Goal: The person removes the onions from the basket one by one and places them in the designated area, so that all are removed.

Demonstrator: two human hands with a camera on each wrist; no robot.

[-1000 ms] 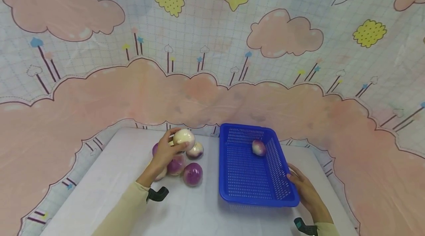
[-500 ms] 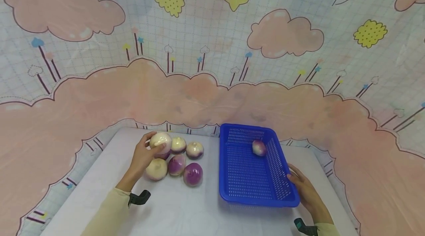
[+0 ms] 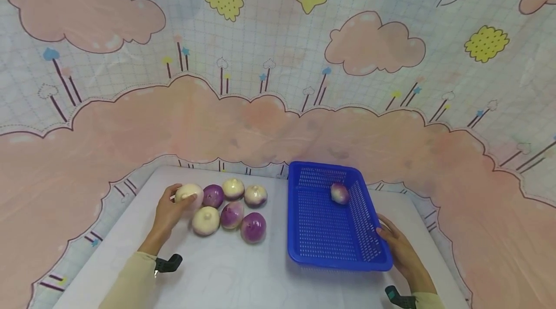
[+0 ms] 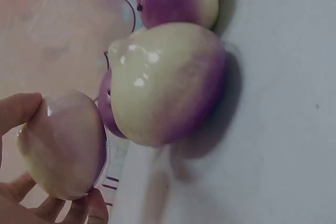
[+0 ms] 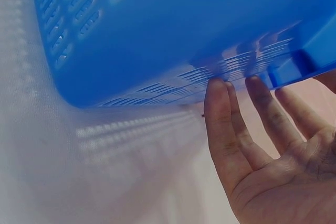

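My left hand grips a pale turnip at the left of the group, thumb and fingers around it. In the left wrist view that turnip appears held beside a larger-looking white and purple turnip. Several more purple and white turnips lie on the table to its right, among them a purple one nearest the basket. My right hand holds the right side of the blue plastic basket, thumb at the rim. In the right wrist view its fingers touch the outer wall from outside.
One turnip lies inside the basket near its far right. The white table carries everything. A printed cloth with clouds and stars hangs behind the table.
My left hand has carried the pale turnip left and down, from above the group to its left end, uncovering the other turnips. The right hand and basket stay where they were.
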